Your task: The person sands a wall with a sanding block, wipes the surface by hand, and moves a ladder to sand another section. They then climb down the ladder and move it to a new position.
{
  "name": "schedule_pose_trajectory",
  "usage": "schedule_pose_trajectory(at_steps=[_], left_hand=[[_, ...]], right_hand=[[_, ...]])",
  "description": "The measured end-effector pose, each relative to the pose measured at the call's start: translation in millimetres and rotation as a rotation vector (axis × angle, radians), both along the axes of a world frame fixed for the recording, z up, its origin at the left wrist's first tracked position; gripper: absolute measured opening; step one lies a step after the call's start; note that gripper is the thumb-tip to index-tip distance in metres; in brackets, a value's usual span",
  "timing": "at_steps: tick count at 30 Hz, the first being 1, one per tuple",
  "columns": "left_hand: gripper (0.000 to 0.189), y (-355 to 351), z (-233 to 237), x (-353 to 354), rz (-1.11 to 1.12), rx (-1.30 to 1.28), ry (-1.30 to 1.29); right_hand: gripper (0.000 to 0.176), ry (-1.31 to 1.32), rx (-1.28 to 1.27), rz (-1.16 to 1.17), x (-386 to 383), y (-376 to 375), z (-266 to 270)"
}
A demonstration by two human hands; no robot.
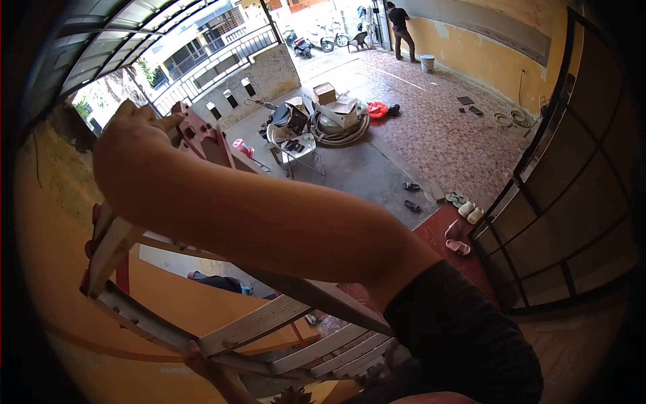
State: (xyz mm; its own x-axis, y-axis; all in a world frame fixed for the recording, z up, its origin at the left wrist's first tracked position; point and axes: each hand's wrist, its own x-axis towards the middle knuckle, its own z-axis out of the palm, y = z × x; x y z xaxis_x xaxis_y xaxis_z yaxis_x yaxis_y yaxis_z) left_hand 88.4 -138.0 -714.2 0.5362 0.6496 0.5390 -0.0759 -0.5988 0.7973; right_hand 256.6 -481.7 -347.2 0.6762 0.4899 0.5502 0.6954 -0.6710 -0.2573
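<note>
High on the ladder (249,326), we steady ourselves, right hand (134,158) with its grip closed over the red top at ten o'clock, left hand (202,363) on a rail at six, grip unclear; the next step likely calls for firm holds.

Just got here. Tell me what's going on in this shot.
A person stands high on a grey metal stepladder, looking down. Their right hand, arm in a black sleeve, grips its top beside the red plastic top cap. The left hand seems to hold a lower rail, barely in view. Far below, a white plastic chair, a coiled hose and scattered sandals sit on the courtyard floor, and another person in dark clothes stands by the yellow wall near a white bucket.
</note>
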Motion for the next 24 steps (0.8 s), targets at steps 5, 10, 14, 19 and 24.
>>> schedule_pose_trajectory(at_steps=[5, 10, 14, 19, 24], left_hand=[[0.057, -42, 39, 6, -0.044, -0.449, 0.020], [0.061, -17, 21, 3, -0.097, -0.329, -0.003], [0.061, -9, 19, 4, 0.004, -0.168, 0.008], [0.057, -60, 50, -4, 0.053, 0.147, 0.013], [0.054, -26, 37, 8, -0.160, -0.046, -0.032]], right_hand=[[0.048, -0.122, -0.021, -0.064, -1, 1, -6], [0.049, -0.171, -0.042, -0.106, 12, 5, -12], [0.049, -0.206, -0.053, -0.140, 26, 10, -10], [0.049, -0.243, -0.074, -0.213, 61, 8, -8], [0.050, -0.301, -0.053, -0.320, 119, 2, 20]])
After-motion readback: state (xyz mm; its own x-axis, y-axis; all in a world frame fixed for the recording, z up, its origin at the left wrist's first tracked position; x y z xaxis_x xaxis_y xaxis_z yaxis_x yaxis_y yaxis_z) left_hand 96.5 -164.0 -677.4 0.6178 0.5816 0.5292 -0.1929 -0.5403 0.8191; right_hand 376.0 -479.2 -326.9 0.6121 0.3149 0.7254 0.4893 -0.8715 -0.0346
